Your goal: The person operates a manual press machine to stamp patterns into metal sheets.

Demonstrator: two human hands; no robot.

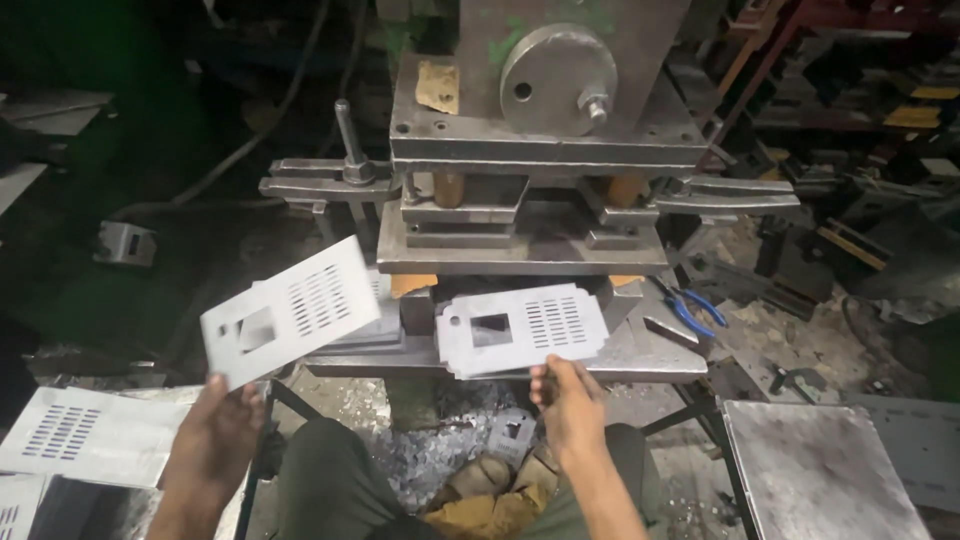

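Note:
My left hand (215, 435) grips the lower corner of a flat punched metal plate (290, 312), with slots and a square hole, held tilted in the air left of the press. My right hand (568, 400) pinches the near edge of a second punched plate (525, 328). This plate has notched corners and lies at the front of the press bed (660, 358). Above it sits the grey press die (520, 240).
A stack of punched plates (85, 435) lies at the lower left. A plain metal sheet (820, 470) rests at the lower right. Blue-handled pliers (692, 308) lie on the bed's right. Metal scraps (440, 455) litter the floor between my knees.

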